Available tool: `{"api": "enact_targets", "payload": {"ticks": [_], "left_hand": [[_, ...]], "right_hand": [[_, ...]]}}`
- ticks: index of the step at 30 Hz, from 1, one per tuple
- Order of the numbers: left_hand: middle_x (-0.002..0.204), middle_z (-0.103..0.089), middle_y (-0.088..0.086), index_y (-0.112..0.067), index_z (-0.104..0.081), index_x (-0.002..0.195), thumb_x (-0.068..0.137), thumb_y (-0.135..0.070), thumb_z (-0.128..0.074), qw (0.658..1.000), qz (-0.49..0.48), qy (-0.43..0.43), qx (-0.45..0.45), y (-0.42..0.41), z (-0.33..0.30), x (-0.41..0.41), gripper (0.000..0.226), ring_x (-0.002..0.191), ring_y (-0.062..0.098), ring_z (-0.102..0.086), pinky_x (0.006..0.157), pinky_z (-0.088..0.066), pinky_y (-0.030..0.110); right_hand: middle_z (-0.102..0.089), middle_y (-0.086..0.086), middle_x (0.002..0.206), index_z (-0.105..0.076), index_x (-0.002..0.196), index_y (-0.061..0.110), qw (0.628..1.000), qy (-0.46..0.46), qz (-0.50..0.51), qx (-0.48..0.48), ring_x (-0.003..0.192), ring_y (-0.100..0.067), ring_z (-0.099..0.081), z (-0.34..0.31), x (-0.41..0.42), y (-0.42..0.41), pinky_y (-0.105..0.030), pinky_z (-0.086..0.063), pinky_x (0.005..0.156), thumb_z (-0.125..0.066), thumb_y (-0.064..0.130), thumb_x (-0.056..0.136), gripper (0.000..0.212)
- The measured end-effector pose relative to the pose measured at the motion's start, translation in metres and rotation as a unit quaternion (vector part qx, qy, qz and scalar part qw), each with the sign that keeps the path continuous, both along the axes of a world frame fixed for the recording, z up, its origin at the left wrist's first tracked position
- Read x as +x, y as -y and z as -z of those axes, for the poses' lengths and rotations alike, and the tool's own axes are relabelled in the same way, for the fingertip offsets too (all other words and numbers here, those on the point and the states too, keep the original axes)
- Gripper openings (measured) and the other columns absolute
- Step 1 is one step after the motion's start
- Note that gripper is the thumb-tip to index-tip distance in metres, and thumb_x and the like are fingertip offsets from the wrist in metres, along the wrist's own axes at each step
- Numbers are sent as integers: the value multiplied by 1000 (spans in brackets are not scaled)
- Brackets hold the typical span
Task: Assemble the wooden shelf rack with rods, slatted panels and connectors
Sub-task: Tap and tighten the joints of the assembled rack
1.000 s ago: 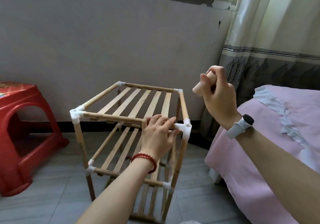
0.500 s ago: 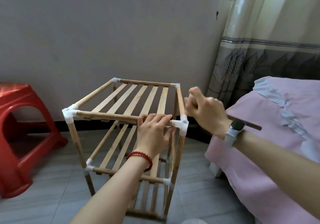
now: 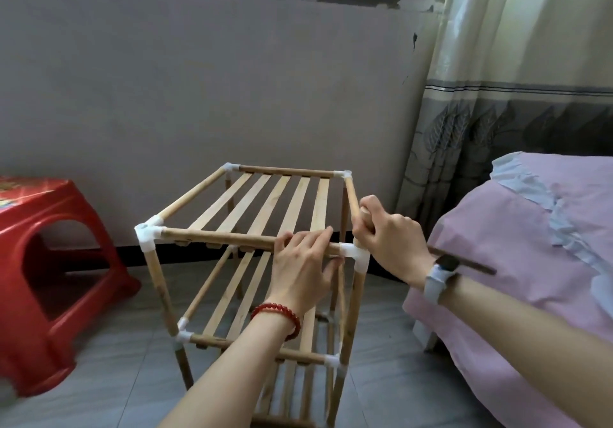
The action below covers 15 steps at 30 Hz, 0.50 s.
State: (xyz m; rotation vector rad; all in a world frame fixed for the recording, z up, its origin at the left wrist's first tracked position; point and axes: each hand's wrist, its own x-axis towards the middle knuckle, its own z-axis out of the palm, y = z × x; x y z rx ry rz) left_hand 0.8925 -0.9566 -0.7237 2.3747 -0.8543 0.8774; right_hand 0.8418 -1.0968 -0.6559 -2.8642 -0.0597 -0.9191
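grey wall, tiled floor | shelf rack (image 3: 252, 248) beside red stool (image 3: 49, 261) | left hand (image 3: 303, 268) grips front rod | right hand (image 3: 386, 238), clenching a short wooden piece, has dropped onto near-right connector (image 3: 355, 253) | top corner likely being seated

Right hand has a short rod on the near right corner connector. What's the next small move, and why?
Probably press the rod straight down into the connector. The right hand holds it upright at the socket, and the left hand steadies the front rail.
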Motion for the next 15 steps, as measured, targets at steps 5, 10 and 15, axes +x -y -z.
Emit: {"api": "enact_targets", "payload": {"ticks": [5,10,15], "left_hand": [[112,-67,-3,-18,-64,118,81,-31,-69,1000,8,9,-5,-4,-2,4,39,104,16,-62,94,-38,40],[116,-66,-3,-16,-60,123,81,-31,-69,1000,22,16,13,-6,1,1,45,108,16,-60,97,-38,38],[131,-56,-5,-20,-53,131,91,-28,-57,997,58,-46,-12,-15,-7,7,41,124,10,-47,108,-16,25]], "right_hand": [[-62,0,66,-49,105,8,975,166,-43,138,63,-34,-63,-42,11,17,-39,-49,60,-39,38,93,33],[-57,8,61,-50,108,10,999,30,-34,-7,61,-30,-62,-6,8,7,-29,-34,55,-44,35,96,28],[-63,4,64,-48,105,11,993,94,-31,71,59,-28,-62,-9,14,3,-32,-44,57,-42,31,96,23]]}}
